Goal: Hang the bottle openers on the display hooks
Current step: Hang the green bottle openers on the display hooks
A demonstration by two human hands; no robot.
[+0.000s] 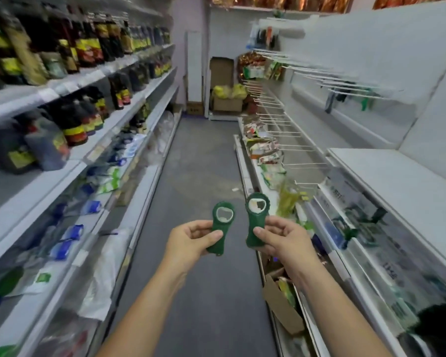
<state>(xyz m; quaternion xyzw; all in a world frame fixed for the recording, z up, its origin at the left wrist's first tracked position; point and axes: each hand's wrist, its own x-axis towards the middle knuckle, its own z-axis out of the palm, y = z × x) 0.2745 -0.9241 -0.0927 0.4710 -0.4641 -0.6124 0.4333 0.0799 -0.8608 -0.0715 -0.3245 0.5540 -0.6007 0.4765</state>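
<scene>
Down the middle of the aisle, head view, both arms are stretched out over the grey shop floor (198,163). The left hand (188,238) pinches a dark green plastic bottle opener (220,225) low on its handle, thumb in front and the other fingers (204,225) curled behind it. Its round, metal-lined hole points up and away. Just beside it, not touching, the right hand (281,240) holds a second dark green plastic bottle opener (255,220) the same way. The thumb presses on the handle, and the head end stands up a bit higher than the left one. So both sets of fingers are clenched on an opener, neither one hung yet.

Over on the right, rows of white wire display hooks (281,132) stick out from the white back panel, well apart from the hands. On the far upper row of hooks (332,76) a small green thing (364,103) dangles, too blurry to say what it is. Snack packets (265,150) lie on the low right shelf, and a brown cardboard box (281,302) sits near, under the right forearm. The left shelves (113,117) carry dark bottles (75,47) with yellow and red labels.
</scene>
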